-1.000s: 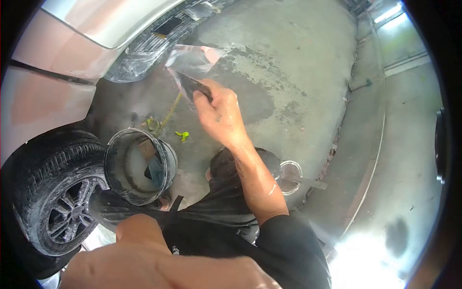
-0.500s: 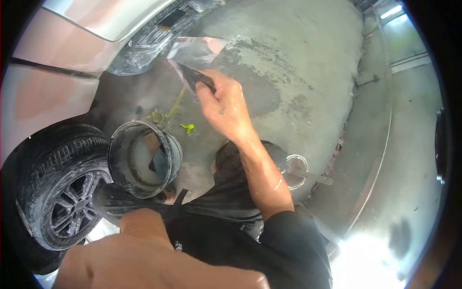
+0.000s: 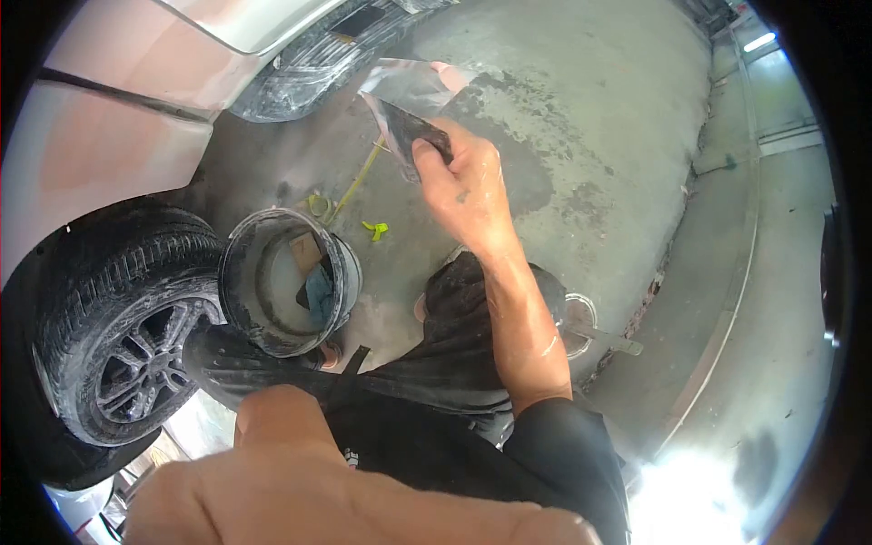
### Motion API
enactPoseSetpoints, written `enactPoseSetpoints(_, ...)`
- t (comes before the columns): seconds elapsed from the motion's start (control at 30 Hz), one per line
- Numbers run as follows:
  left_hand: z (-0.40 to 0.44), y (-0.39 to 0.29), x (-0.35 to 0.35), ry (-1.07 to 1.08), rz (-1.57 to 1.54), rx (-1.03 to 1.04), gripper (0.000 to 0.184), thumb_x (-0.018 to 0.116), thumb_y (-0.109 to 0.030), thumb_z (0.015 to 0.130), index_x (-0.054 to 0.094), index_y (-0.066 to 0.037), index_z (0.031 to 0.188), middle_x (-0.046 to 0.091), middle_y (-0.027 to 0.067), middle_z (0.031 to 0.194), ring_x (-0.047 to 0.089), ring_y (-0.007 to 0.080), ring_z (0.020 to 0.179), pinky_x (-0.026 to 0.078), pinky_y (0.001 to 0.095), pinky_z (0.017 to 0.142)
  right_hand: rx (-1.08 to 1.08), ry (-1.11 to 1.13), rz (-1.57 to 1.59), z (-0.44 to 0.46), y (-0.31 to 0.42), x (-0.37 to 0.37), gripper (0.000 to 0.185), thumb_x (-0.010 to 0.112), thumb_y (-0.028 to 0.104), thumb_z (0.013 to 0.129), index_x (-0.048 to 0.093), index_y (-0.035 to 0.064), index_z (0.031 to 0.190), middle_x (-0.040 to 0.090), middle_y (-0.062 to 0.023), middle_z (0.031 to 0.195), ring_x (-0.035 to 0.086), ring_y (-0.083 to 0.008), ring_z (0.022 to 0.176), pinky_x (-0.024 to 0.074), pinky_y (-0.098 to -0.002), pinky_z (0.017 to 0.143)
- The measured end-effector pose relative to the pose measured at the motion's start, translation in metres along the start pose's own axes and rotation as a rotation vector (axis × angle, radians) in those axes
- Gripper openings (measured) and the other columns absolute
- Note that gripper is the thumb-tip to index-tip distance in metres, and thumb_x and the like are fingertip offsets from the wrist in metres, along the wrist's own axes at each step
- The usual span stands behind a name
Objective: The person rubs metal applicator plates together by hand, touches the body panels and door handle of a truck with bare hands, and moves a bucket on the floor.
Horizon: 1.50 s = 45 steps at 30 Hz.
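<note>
My right hand point(image 3: 463, 177) is closed on a thin dark sheet point(image 3: 409, 136), pinched between thumb and fingers. A glossy, clear or reflective piece point(image 3: 413, 77) lies against the sheet's far side; whether they are joined is unclear. At the bottom, very close to the camera, is my left hand point(image 3: 345, 495), blurred, with its fingers not clearly shown. Below and left of my right hand stands a round bucket point(image 3: 233, 313) with whitish liquid, a brown piece point(image 3: 306, 254) and a blue-grey cloth-like piece point(image 3: 320, 292) inside.
On the left are a vehicle's white and pinkish body point(image 3: 136, 136) and a dusty wheel point(image 3: 150, 368). Yellow-green scraps point(image 3: 375, 230) lie on the floor. An open round can point(image 3: 579, 313) with a flat stick point(image 3: 618, 341) is beside my knee. A wall point(image 3: 772, 254) runs along the right.
The view has shifted, so the bucket, wheel and vehicle appear farther right and higher. My right hand still holds the dark sheet, also farther right in the picture.
</note>
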<state>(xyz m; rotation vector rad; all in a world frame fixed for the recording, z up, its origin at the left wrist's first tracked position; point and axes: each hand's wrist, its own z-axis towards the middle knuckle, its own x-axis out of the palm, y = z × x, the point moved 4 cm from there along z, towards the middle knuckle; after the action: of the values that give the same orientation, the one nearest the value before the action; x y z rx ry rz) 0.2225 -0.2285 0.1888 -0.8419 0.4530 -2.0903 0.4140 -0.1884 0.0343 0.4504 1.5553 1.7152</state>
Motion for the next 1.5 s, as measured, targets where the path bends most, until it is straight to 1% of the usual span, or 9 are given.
enactPoseSetpoints(0.43,0.015,-0.015,-0.007,-0.052,0.149,0.105,0.026,0.064,-0.032,0.091,0.056,-0.008,0.091,0.050,0.0046,0.087,0.047,0.0177,0.077,0.042,0.0336,0.075,0.063,0.006,0.028,0.001,-0.003,0.000,0.027,0.058,0.007,0.092,0.069,-0.0026,0.114,0.071,-0.0150,0.094,0.065,-0.0172,0.083,0.0512,-0.0325,0.076)
enactPoseSetpoints(0.57,-0.011,-0.051,-0.081,-0.670,0.471,0.346,0.026,0.065,-0.033,0.091,0.056,-0.008,0.091,0.050,0.0044,0.087,0.047,0.0175,0.077,0.041,0.0335,0.075,0.158,0.041,0.388,0.007,-0.016,0.000,0.026,0.060,0.007,0.093,0.070,-0.0038,0.114,0.071,-0.0060,0.100,0.062,-0.0122,0.087,0.0504,-0.0304,0.079)
enactPoseSetpoints(0.63,-0.065,-0.060,-0.138,-0.973,0.588,0.191,0.025,0.054,-0.024,0.099,0.059,-0.003,0.112,0.059,0.0070,0.103,0.056,0.0201,0.093,0.045,0.0323,0.082,0.189,0.063,0.541,0.005,-0.010,-0.002,0.026,0.060,0.005,0.093,0.069,-0.0041,0.115,0.070,-0.0030,0.104,0.062,-0.0126,0.089,0.0497,-0.0296,0.081)
enactPoseSetpoints(0.73,-0.126,-0.024,-0.196,-1.324,0.691,-0.167,0.048,0.046,-0.039,0.106,0.057,0.000,0.132,0.062,0.0128,0.115,0.058,0.0215,0.106,0.045,0.0324,0.089,0.192,0.115,0.704,-0.003,0.008,0.004,0.028,0.059,0.002,0.092,0.069,-0.0031,0.118,0.070,-0.0034,0.105,0.061,-0.0117,0.092,0.0486,-0.0292,0.084)
enactPoseSetpoints(0.8,-0.129,0.000,-0.203,-1.125,0.622,-0.360,0.063,0.042,-0.051,0.106,0.053,0.002,0.138,0.062,0.0136,0.121,0.057,0.0225,0.113,0.045,0.0355,0.094,0.214,0.187,0.743,-0.010,0.005,0.011,0.025,0.061,0.002,0.093,0.069,-0.0026,0.116,0.069,-0.0019,0.104,0.060,-0.0106,0.092,0.0485,-0.0293,0.083)
enactPoseSetpoints(0.87,-0.113,0.009,-0.195,-1.144,0.574,-0.294,0.068,0.040,-0.057,0.105,0.056,0.003,0.132,0.061,0.0149,0.125,0.056,0.0243,0.118,0.044,0.0382,0.098,0.222,0.246,0.742,-0.020,0.009,0.015,0.023,0.062,0.003,0.093,0.069,-0.0025,0.114,0.069,-0.0014,0.102,0.060,-0.0102,0.090,0.0486,-0.0288,0.082)
enactPoseSetpoints(1.03,-0.108,0.000,-0.207,-0.998,0.382,-0.060,0.037,0.041,-0.025,0.110,0.054,0.002,0.133,0.060,0.0100,0.133,0.057,0.0168,0.120,0.043,0.0350,0.107,0.239,0.380,0.618,-0.038,0.022,0.024,0.021,0.062,0.006,0.096,0.069,-0.0032,0.114,0.069,0.0017,0.097,0.059,-0.0073,0.084,0.0479,-0.0259,0.076)
enactPoseSetpoints(1.27,-0.112,-0.006,-0.216,-1.144,0.384,0.015,0.040,0.043,-0.029,0.109,0.051,-0.002,0.138,0.059,0.0096,0.136,0.057,0.0205,0.124,0.043,0.0377,0.108,0.286,0.510,0.444,-0.045,0.007,0.043,0.025,0.062,0.008,0.097,0.067,-0.0025,0.119,0.070,0.0024,0.093,0.058,-0.0060,0.083,0.0480,-0.0259,0.076)
enactPoseSetpoints(1.5,-0.109,-0.046,-0.232,-1.238,0.276,0.277,0.041,0.045,-0.032,0.108,0.050,-0.002,0.137,0.060,0.0094,0.135,0.060,0.0247,0.123,0.047,0.0430,0.106,-0.284,0.185,-0.046,-0.040,0.041,0.030,0.038,0.060,0.000,0.089,0.064,0.0034,0.127,0.070,-0.0163,0.105,0.068,-0.0235,0.092,0.0551,-0.0336,0.076)
